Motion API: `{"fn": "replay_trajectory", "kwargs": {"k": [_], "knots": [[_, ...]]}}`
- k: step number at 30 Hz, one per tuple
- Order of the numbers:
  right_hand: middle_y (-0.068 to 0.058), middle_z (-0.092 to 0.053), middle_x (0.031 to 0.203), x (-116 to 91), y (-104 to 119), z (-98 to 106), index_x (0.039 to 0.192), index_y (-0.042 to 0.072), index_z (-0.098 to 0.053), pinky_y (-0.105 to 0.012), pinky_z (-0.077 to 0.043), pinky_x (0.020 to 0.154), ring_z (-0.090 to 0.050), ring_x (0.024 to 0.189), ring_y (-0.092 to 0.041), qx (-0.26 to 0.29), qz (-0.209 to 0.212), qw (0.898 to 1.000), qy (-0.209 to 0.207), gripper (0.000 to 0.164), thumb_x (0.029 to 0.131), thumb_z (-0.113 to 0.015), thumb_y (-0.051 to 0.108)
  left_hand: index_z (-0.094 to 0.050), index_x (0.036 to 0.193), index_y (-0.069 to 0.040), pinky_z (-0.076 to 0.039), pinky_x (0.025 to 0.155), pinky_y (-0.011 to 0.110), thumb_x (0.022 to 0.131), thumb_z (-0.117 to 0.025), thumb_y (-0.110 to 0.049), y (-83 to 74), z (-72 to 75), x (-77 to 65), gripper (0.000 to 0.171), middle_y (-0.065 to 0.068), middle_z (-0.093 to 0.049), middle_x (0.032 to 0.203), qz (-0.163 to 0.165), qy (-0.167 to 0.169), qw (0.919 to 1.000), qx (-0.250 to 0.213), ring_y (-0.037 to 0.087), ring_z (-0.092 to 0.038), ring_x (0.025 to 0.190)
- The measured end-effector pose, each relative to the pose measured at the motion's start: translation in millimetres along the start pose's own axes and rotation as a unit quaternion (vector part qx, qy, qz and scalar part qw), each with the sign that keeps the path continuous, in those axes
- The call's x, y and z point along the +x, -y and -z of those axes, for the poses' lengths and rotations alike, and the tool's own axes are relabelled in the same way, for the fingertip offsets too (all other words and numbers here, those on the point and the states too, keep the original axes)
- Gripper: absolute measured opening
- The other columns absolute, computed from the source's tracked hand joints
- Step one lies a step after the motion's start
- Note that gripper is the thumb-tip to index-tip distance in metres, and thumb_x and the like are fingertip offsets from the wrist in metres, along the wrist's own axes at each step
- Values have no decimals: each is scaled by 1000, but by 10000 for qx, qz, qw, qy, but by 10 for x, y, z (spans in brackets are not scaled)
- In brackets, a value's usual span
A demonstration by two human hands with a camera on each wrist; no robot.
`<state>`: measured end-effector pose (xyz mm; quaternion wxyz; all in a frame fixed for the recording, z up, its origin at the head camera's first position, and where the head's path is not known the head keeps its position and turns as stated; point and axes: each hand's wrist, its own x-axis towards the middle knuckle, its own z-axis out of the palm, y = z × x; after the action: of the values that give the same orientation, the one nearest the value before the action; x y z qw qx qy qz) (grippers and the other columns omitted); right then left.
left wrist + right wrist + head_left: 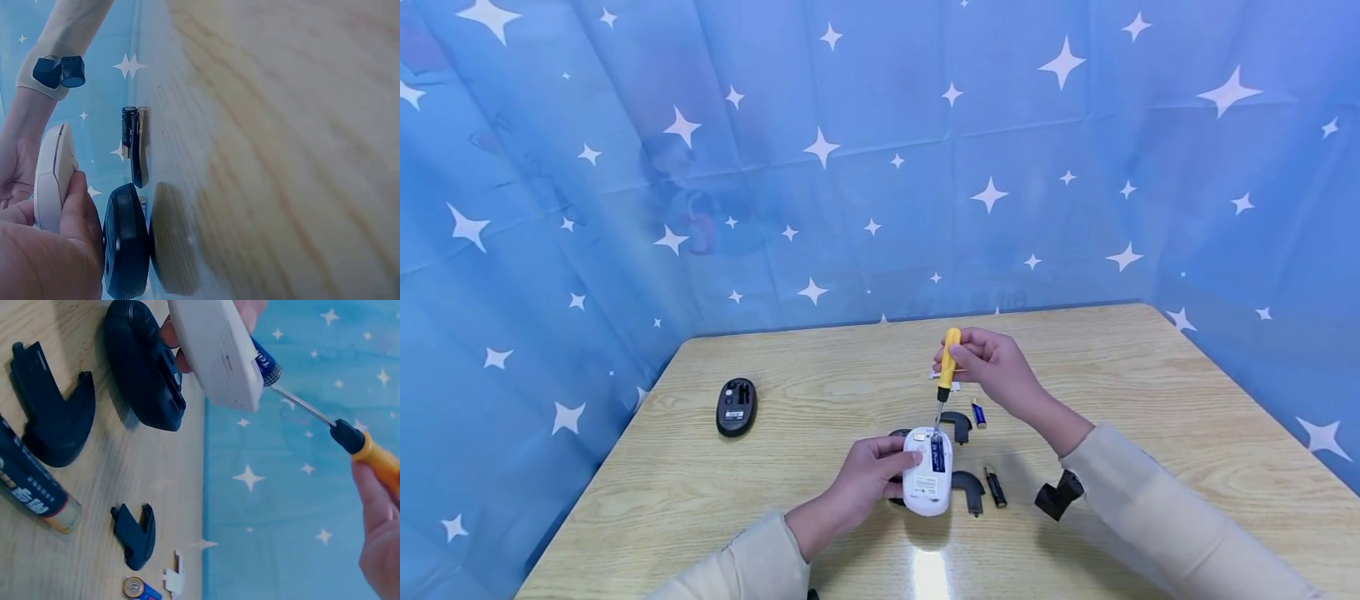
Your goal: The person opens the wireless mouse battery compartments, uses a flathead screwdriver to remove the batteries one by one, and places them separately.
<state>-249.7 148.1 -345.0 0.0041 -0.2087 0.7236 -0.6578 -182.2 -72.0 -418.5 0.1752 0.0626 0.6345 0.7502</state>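
My left hand (868, 473) holds a white computer mouse (927, 493) with its underside up. A blue battery (937, 455) lies in the mouse's open compartment; in the right wrist view its far end tilts up out of the shell. My right hand (1000, 367) grips the yellow handle of a screwdriver (950, 358), pointing down. The metal tip sits right at the raised battery end. Below the white mouse, a black mouse (140, 369) rests on the table, mostly covered by it in the head view.
Right of the mice lie two curved black covers (957, 423), a dark battery (996, 487) and a blue battery (978, 414). A small white cover (175, 581) lies farther back. Another black mouse (736, 408) sits at the table's left. A blue starred curtain (880, 167) hangs behind.
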Motion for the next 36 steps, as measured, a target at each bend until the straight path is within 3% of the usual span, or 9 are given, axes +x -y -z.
{"fn": "replay_trajectory", "kwargs": {"k": [5,9,14,20,25,31,36], "knots": [[-24,-63,114,38,-75,56,123,-10,-52,-33,-56,86,-66,101,-23,376,-840,9952,-321,39,101,-54,22,-61,119,11,-60,73,37,91,-63,-4,4,-6,4,32,11,-67,97,-16,4,10000,-27,23,-67,85],[-24,-61,118,44,-136,100,130,-12,-46,-28,-55,87,-66,99,-19,861,-1624,9813,-569,41,103,-49,18,-61,118,11,-60,72,36,91,-63,-6,1,-15,15,32,10,-67,97,-22,2,10000,-29,22,-67,85],[-23,-63,117,24,-176,122,134,-15,-40,-26,-54,88,-67,98,-17,1393,-1953,9682,-713,43,104,-47,14,-61,117,11,-60,71,35,92,-64,-7,-17,-18,23,31,10,-68,96,-69,-8,10000,27,20,-67,84],[-20,-64,116,18,-164,128,133,-13,-41,-27,-53,89,-67,97,-14,1538,-1832,9683,-725,41,103,-47,15,-60,118,11,-60,72,35,92,-64,-7,-38,-17,19,32,10,-67,97,-74,-23,10000,45,20,-67,85],[-13,-66,110,19,-125,123,128,-12,-43,-30,-53,91,-67,100,-16,1590,-1376,9753,-674,39,103,-50,17,-60,119,11,-60,72,34,91,-64,-7,-56,-20,9,33,10,-67,97,-86,-16,10000,9,21,-66,87],[-17,-63,118,3,-18,131,129,-12,-44,-33,-53,91,-64,107,-18,1130,-570,9907,-501,46,102,-52,25,-60,117,12,-60,72,33,91,-64,-6,-65,-15,20,33,11,-67,96,-109,-27,9999,-59,21,-67,86],[-15,-63,120,6,117,215,131,-9,-47,-35,-53,91,-62,111,-22,751,-358,9949,-570,49,100,-54,30,-60,116,12,-60,71,32,91,-64,-6,-66,-13,22,32,11,-67,95,-116,-17,9999,-85,21,-67,86]]}}
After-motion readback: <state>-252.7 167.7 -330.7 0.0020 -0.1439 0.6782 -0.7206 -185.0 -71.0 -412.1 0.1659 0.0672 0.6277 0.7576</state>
